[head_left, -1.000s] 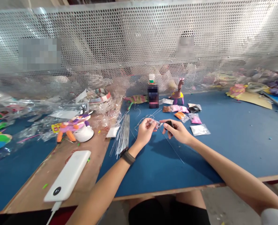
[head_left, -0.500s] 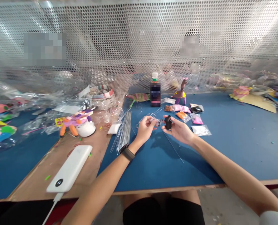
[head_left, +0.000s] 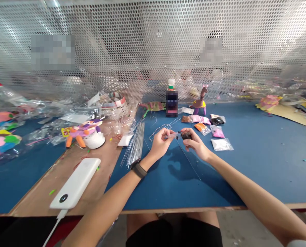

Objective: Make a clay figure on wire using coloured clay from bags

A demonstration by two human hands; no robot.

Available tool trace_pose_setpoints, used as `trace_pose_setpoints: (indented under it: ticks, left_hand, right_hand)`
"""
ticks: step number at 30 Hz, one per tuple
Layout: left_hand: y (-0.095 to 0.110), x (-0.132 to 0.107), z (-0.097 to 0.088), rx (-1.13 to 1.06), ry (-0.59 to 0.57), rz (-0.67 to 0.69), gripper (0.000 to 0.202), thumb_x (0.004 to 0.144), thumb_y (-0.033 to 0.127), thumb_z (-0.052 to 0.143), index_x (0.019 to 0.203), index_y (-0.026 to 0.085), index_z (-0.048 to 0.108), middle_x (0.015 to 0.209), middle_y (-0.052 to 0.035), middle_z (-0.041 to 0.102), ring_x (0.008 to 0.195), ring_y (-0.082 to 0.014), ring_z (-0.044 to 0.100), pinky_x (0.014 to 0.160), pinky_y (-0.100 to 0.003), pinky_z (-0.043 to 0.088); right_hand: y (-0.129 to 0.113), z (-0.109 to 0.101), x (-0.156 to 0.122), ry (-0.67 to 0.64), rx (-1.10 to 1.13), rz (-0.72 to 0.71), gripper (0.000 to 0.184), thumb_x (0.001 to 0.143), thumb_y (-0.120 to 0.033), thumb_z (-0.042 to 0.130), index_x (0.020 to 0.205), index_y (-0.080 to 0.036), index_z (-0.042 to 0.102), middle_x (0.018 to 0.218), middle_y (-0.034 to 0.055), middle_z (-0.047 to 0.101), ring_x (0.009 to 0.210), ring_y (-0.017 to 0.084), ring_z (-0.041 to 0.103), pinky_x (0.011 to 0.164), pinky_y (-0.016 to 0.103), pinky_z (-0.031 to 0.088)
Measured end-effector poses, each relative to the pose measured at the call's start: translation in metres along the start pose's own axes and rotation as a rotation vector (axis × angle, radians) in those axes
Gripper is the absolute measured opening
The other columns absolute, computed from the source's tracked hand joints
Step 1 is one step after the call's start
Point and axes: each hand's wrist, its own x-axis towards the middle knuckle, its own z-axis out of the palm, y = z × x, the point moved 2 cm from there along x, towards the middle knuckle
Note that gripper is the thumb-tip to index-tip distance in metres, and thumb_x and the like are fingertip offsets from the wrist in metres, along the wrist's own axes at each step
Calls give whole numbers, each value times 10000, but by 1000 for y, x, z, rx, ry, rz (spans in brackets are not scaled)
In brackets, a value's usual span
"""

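Note:
My left hand (head_left: pixel 161 142) pinches a small clear plastic bag (head_left: pixel 172 136) with dark bits at its right end. In my right hand (head_left: pixel 198 146), closed fingers hold a soft black lump that looks like modelling clay (head_left: pixel 186 136), right up against the bag's end. Both hands are raised over the blue tabletop (head_left: pixel 165 192). A single thin wire (head_left: pixel 191 164) lies below them, and a bundle of straight metal wires (head_left: pixel 136 142) is left of my left hand. Bent wire (head_left: pixel 158 129) lies just behind the left fingers.
Small clay packets, among them orange (head_left: pixel 201 127), pink (head_left: pixel 217 131) and white (head_left: pixel 222 144), lie right of my hands. A dark bottle (head_left: pixel 171 103) and a brown clay animal (head_left: pixel 201 101) stand behind. On the left are a white power bank (head_left: pixel 77 185) and a colourful figure (head_left: pixel 84 132).
The right fingers have closed further round the black lump and brought it to the bag's end. The left hand stays nearly in place, still pinching the bag.

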Motion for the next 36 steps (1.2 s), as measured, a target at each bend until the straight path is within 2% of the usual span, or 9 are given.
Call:
trace_pose_setpoints:
  ticks: [3, 8, 11, 15, 17, 20, 25, 30, 36]
  left_hand:
    - [4, -2, 1, 44, -9, 31, 353, 842, 392, 752, 738, 205, 470, 923, -62, 711, 847, -167, 651, 758, -267, 518]
    - [5, -6, 0, 188, -75, 176, 108, 923, 277, 641, 879, 186, 601, 934, -53, 711, 861, -160, 667, 789, -273, 540]
    - [9, -11, 1, 354, -94, 368, 65, 922, 160, 592, 870, 194, 611, 942, -49, 715, 890, -167, 674, 818, -294, 542]
    - [16, -16, 3, 478, -160, 507, 95, 889, 107, 614, 867, 199, 621, 957, -49, 697, 919, -175, 668, 876, -331, 552]
    - [16, -17, 5, 464, -189, 480, 79, 855, 155, 697, 895, 196, 643, 1056, -76, 675, 1020, -202, 663, 945, -367, 556]
    - [10, -16, 6, 332, -175, 321, 119, 871, 261, 734, 892, 183, 646, 1193, -121, 628, 1132, -233, 650, 948, -377, 579]
    - [-4, -13, 8, 110, -177, 36, 196, 937, 335, 696, 994, 194, 572, 1017, -77, 700, 972, -191, 707, 831, -313, 598]
    - [-5, -12, 7, 184, -127, 34, 188, 944, 323, 680, 1067, 186, 646, 1032, -86, 724, 959, -195, 706, 784, -292, 578]
    - [-5, -12, 5, 259, -29, 66, 158, 957, 309, 643, 1045, 188, 692, 1022, -81, 739, 951, -197, 696, 730, -270, 554]
  right_hand:
    - [5, 5, -2, 15, -54, -14, 333, 916, -461, 619, 1169, -264, 530, 872, -22, 501, 707, 143, 505, 563, 258, 514]
    - [8, 8, -4, 32, -323, -94, 457, 1038, -618, 438, 1335, -282, 527, 827, -17, 540, 613, 143, 515, 513, 265, 484]
    - [7, 6, -1, 91, -491, -152, 449, 1046, -612, 430, 1195, -243, 640, 726, -11, 579, 598, 159, 555, 564, 288, 490]
    - [2, 4, 2, 169, -621, -302, 357, 1033, -525, 511, 1027, -210, 677, 880, 53, 717, 812, 208, 676, 776, 332, 541]
    - [0, 2, 2, 165, -636, -349, 317, 1038, -481, 512, 1092, -207, 663, 940, 65, 743, 852, 215, 693, 806, 337, 545]
    - [-2, 0, 1, 120, -675, -384, 302, 1052, -435, 487, 1176, -210, 646, 975, 69, 754, 853, 215, 700, 788, 337, 547]
    - [-4, -3, -1, 105, -708, -381, 340, 1075, -432, 448, 1262, -218, 634, 983, 70, 742, 828, 209, 699, 780, 350, 560]
    - [-9, -5, -2, 211, -676, -438, 352, 1071, -454, 444, 1177, -224, 687, 1196, 123, 702, 952, 237, 701, 769, 369, 595]
    - [-11, -10, 1, 314, -642, -420, 302, 1033, -455, 517, 1035, -210, 694, 962, 78, 729, 839, 212, 692, 730, 339, 591]
